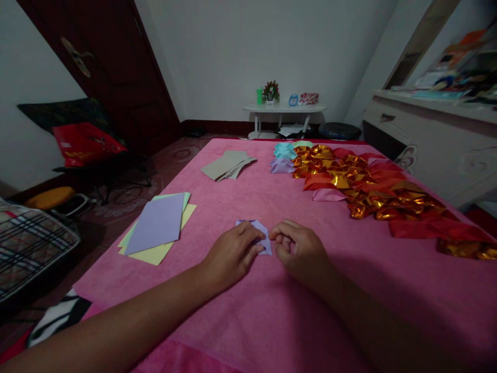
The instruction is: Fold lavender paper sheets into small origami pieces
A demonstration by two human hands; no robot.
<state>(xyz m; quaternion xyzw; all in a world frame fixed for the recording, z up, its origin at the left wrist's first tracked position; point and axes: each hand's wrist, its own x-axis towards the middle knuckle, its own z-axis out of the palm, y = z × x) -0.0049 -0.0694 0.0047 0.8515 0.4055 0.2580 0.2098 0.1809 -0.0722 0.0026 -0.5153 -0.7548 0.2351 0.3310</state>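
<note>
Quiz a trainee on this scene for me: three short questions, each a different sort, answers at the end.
1. Multiple choice: what does the left hand touch?
A) a shiny gold folded paper
B) a small folded lavender paper
C) a green plastic cup

2. True or false: the flat rectangular lavender sheet lies beneath the yellow paper sheets.

3. Fill the gap: the fanned grey paper sheets lie on a cloth coloured ____.

Key: 1. B. 2. False; it lies on top. 3. Pink.
</note>
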